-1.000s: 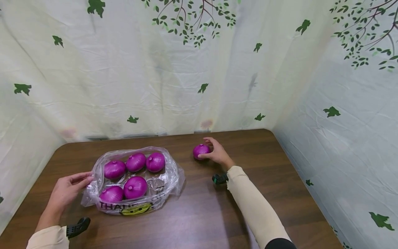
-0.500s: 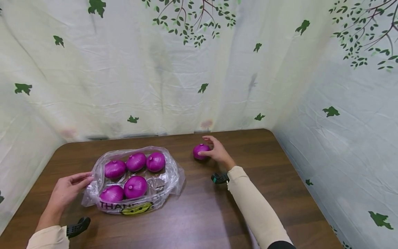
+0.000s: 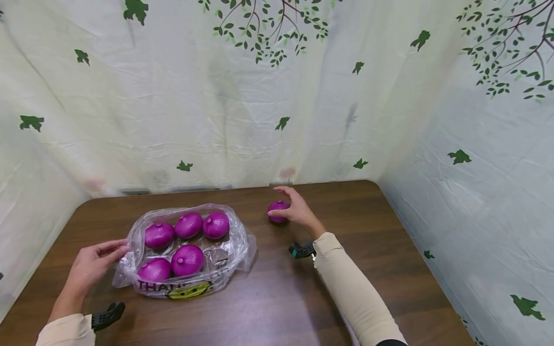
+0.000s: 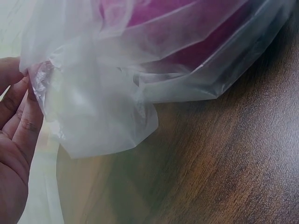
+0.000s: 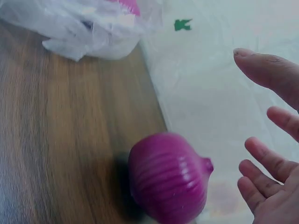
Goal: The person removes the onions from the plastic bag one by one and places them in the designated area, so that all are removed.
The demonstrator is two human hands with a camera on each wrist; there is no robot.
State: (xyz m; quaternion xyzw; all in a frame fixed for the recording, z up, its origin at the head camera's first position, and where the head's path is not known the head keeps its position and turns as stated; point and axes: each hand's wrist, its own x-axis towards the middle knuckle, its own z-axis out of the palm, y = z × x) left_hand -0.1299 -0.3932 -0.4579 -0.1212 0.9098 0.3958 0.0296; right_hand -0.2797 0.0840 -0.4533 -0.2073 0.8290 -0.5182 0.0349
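A clear plastic bag (image 3: 244, 247) lies opened wide on the table, with several purple onions (image 3: 187, 260) inside. My left hand (image 3: 92, 265) pinches the bag's left edge between thumb and fingers; the left wrist view shows the film (image 4: 98, 107) hanging from those fingers. One single purple onion (image 3: 274, 206) sits on the table to the right of the bag. Beside and above it is my right hand (image 3: 298, 210), thumb and fingers spread apart. In the right wrist view a gap shows between the hand (image 5: 275, 177) and the onion (image 5: 168, 179).
The brown wooden table (image 3: 277, 298) has rounded far corners. A pale curtain (image 3: 242, 120) with green leaf prints hangs behind its far edge, and another stretch of it runs along the right side. Dark bands sit on both wrists.
My right hand has come away from the lone onion, its fingers lifting slightly and shifting left over it. The onion stays on the table. My left hand keeps its place at the bag's edge.
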